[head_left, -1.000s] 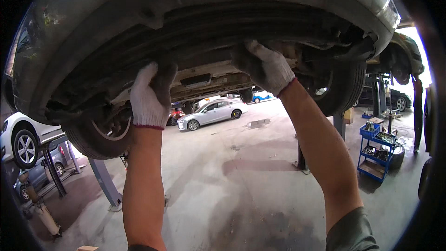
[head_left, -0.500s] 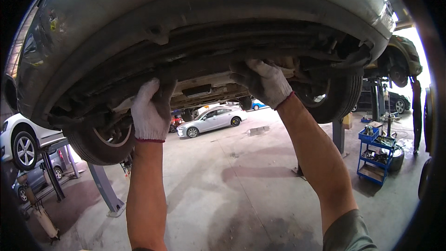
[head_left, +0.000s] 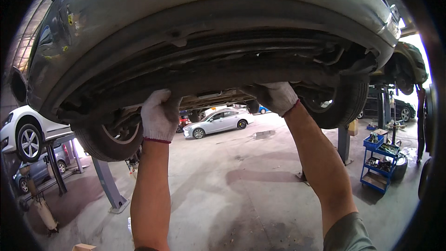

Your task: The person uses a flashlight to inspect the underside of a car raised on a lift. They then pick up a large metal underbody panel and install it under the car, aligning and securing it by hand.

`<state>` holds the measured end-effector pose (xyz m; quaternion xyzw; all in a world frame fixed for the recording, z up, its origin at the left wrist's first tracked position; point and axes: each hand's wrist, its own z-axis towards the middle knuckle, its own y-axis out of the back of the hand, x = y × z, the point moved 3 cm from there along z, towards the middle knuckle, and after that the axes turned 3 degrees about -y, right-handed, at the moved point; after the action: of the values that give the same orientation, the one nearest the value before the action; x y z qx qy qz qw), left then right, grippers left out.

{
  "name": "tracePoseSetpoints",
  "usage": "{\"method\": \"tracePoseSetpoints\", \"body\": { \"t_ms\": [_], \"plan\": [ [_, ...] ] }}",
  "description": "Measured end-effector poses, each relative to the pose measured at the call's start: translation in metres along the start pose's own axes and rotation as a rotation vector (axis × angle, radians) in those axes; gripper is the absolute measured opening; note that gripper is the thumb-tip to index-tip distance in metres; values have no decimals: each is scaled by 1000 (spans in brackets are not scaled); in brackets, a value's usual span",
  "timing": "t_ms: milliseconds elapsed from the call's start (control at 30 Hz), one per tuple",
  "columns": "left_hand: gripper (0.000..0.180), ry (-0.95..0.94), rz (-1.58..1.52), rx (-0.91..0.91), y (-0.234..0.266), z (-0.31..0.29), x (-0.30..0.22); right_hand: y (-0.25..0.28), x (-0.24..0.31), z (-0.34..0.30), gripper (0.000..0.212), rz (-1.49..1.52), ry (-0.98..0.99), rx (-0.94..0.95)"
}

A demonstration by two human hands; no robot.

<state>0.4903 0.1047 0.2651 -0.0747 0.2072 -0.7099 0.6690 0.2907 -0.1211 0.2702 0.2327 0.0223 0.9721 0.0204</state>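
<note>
Overhead is the dark underside of a raised car (head_left: 218, 11), its bumper toward me. A long dark beam (head_left: 209, 80) runs crosswise beneath it, behind the bumper's lower edge. My left hand (head_left: 160, 115), in a white knit glove with a dirty palm, is closed on the beam's left part, thumb up against its near side. Farther right, my right hand (head_left: 278, 98), gloved alike, curls its fingers around the beam's lower edge. Part of its fingers is lost in shadow. Whether the beam is fastened at its ends cannot be made out.
The car's wheels (head_left: 109, 135) hang on either side. Grey lift posts (head_left: 107, 183) stand below left and right. A blue tool cart (head_left: 378, 165) is at the right. A silver car (head_left: 218, 123) stands behind on the concrete floor; a white car (head_left: 30, 132) is raised at the left.
Both hands and the beam appear slightly lower and farther right in view, as does the bumper. The slotted panel behind the beam is now mostly covered. Both hands keep their hold.
</note>
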Motion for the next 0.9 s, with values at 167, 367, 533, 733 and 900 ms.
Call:
{"method": "tracePoseSetpoints", "body": {
  "t_ms": [167,367,533,733,900],
  "plan": [
    [12,7,-18,28,-4,-7,-6,-10,3,-2,16,41,-18,-49],
    [14,-24,37,65,0,0,-7,-6,6,-2,23,-42,57,-128],
    [40,-69,475,27,-58,-14,-30,-24,17,1,32,-149,-3,-417],
    [73,-309,1771,372,-46,10,-84,-14,25,21,43,-463,96,-418],
    [77,-106,2370,-9,-44,42,-98,1,24,28,39,-681,206,-365]
  ]
}}
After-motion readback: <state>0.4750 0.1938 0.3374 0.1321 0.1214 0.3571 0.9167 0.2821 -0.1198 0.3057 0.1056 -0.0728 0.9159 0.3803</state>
